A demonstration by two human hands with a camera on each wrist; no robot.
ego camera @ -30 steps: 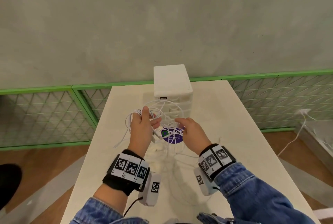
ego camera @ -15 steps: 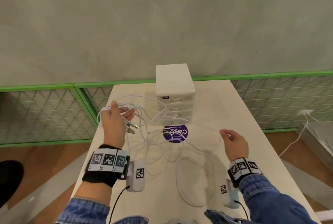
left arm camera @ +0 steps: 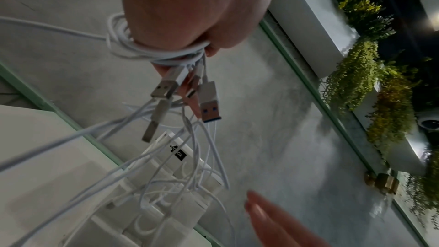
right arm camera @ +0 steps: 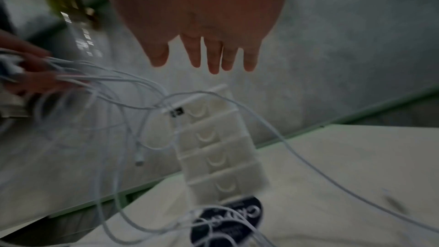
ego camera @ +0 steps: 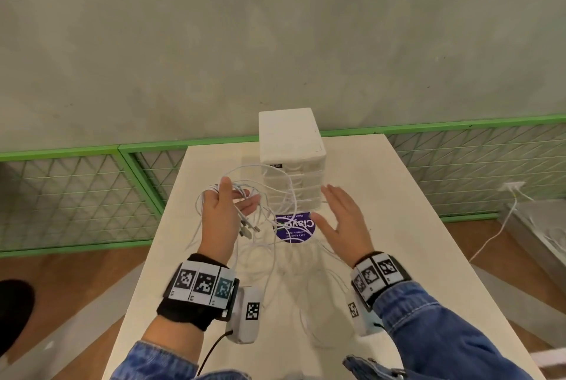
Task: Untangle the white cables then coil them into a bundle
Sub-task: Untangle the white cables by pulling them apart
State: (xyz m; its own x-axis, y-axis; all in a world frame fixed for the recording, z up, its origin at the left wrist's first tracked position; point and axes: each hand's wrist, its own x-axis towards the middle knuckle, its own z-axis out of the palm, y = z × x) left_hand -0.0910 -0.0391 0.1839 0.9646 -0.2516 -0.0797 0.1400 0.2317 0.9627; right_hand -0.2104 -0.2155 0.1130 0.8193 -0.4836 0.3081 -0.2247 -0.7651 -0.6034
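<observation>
Several thin white cables [ego camera: 277, 196] hang in a tangle over the cream table [ego camera: 398, 226]. My left hand [ego camera: 235, 202] is raised at the left with cable loops [left arm camera: 156, 52] wound round it, and the thumb holds them against the fingers. USB plugs [left arm camera: 209, 102] dangle below that hand [ego camera: 248, 229]. Loose strands trail down to the table [right arm camera: 133, 85]. My right hand [ego camera: 337, 214] hovers to the right of the tangle with its fingers [right arm camera: 213, 57] straight and spread, holding nothing and touching no cable.
A white drawer tower [ego camera: 291, 141] stands at the table's far middle, just behind the cables. A round purple sticker [ego camera: 295, 228] lies on the table below the hands. Green mesh fencing [ego camera: 76, 196] runs behind, against a grey wall.
My right hand has let go of the strand it had pulled out to the right and has come back toward the centre, open. The left hand keeps its loops and has shifted slightly right.
</observation>
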